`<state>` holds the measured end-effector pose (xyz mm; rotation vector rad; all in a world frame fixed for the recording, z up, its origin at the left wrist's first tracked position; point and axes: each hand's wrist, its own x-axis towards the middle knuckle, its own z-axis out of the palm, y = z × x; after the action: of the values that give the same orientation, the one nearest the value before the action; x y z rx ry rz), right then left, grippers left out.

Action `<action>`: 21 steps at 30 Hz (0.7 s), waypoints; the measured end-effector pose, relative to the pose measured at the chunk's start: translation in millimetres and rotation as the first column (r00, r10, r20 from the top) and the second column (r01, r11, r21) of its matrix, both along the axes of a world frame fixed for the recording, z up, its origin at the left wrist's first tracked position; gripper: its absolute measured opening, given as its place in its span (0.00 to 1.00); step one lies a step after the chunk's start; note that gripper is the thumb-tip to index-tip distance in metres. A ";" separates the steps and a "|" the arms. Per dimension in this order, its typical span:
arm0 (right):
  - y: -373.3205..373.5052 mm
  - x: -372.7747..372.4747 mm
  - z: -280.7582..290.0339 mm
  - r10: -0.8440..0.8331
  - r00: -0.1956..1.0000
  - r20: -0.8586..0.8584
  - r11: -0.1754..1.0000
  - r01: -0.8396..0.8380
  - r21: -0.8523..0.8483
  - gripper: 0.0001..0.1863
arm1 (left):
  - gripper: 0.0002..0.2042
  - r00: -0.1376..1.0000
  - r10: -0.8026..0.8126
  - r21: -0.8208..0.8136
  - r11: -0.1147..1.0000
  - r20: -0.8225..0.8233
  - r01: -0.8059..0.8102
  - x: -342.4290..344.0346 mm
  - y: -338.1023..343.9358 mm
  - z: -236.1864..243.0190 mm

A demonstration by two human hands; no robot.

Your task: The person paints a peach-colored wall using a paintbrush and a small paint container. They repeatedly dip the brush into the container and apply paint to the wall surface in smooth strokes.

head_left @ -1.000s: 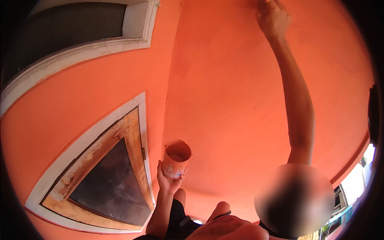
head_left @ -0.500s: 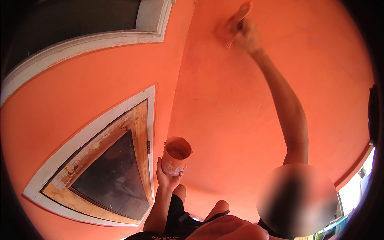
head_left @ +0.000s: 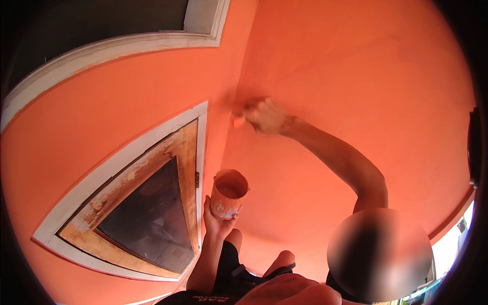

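My left hand (head_left: 219, 224) is wrapped round a paint-smeared cup (head_left: 226, 204) with a ragged rim, held upright low in front of me. Orange-pink paint lies inside it. Up ahead, my right hand (head_left: 269, 117) is closed round a paintbrush (head_left: 238, 121), whose paint-coloured end shows at the left of my fist. Motion blurs the brush and fingers. The brush is at the corner where the orange right wall (head_left: 315, 178) meets the left wall (head_left: 137, 96); whether its bristles touch the wall I cannot tell.
On the left wall is a worn wooden frame with a dark pane (head_left: 147, 218), set in white trim (head_left: 203, 152) with a hinge (head_left: 197, 179). Above it runs a white ledge (head_left: 127, 55) under a dark opening. A blurred round patch covers the lower right.
My right hand has swept down and left with the brush, from high on the right wall to the corner. My left hand keeps hold of the cup, and the view has shifted slightly.
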<state>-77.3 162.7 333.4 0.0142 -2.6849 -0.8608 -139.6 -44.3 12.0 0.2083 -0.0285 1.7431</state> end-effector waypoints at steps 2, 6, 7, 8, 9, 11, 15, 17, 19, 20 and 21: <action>1.3 -9.1 48.2 -0.031 0.971 -0.239 0.999 0.040 0.035 0.38 | 0.34 1.000 0.004 0.017 1.000 0.013 -0.004 -1.2 -2.2 1.7; 10.2 -8.3 175.5 -0.007 0.714 -0.700 0.974 0.164 0.158 0.27 | 0.35 0.998 0.017 0.028 0.999 0.058 -0.019 0.1 -4.0 3.3; 9.8 -10.6 197.1 0.115 0.605 -0.788 0.941 0.189 0.282 0.18 | 0.35 0.997 0.014 0.064 0.998 0.071 -0.018 1.0 -3.6 3.1; 9.6 -11.1 207.0 0.158 0.609 -0.777 0.921 0.192 0.338 0.16 | 0.35 0.996 0.016 0.031 0.999 0.082 -0.019 2.0 -3.0 2.3; 8.3 -12.7 208.4 0.282 0.583 -0.762 0.882 0.155 0.445 0.13 | 0.35 0.996 0.002 0.041 0.999 0.092 -0.006 2.1 -2.5 1.4; 4.2 -14.9 183.6 0.358 0.648 -0.673 0.827 0.114 0.550 0.18 | 0.35 0.994 -0.013 0.050 0.999 0.107 0.008 2.1 -3.3 -2.2; 2.2 -18.8 76.3 0.287 0.921 -0.264 0.769 -0.057 0.637 0.26 | 0.35 0.998 -0.009 0.058 0.998 0.065 0.005 -1.0 -3.9 -12.0; 1.1 -15.0 30.9 0.213 0.971 -0.105 0.876 -0.142 0.460 0.24 | 0.36 0.999 0.008 0.049 0.999 0.036 -0.010 -3.0 -6.4 -16.3; -1.4 -18.9 12.3 0.122 0.992 -0.045 0.975 -0.111 0.193 0.21 | 0.36 0.999 0.021 0.070 0.997 0.033 -0.023 -3.5 -8.6 -18.2; -2.3 -20.1 16.1 0.087 0.994 -0.060 0.994 -0.083 0.067 0.19 | 0.35 0.999 0.035 0.027 0.999 0.031 -0.036 -4.1 -9.9 -18.1; -3.7 -22.6 26.1 0.082 0.995 -0.063 0.995 -0.086 -0.060 0.17 | 0.35 0.999 0.036 0.025 0.999 0.031 -0.036 -4.3 -11.0 -17.7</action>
<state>-99.9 159.1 359.5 0.0845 -2.6328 -0.7395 -143.9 -55.4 -5.7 0.2017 -0.0699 1.7826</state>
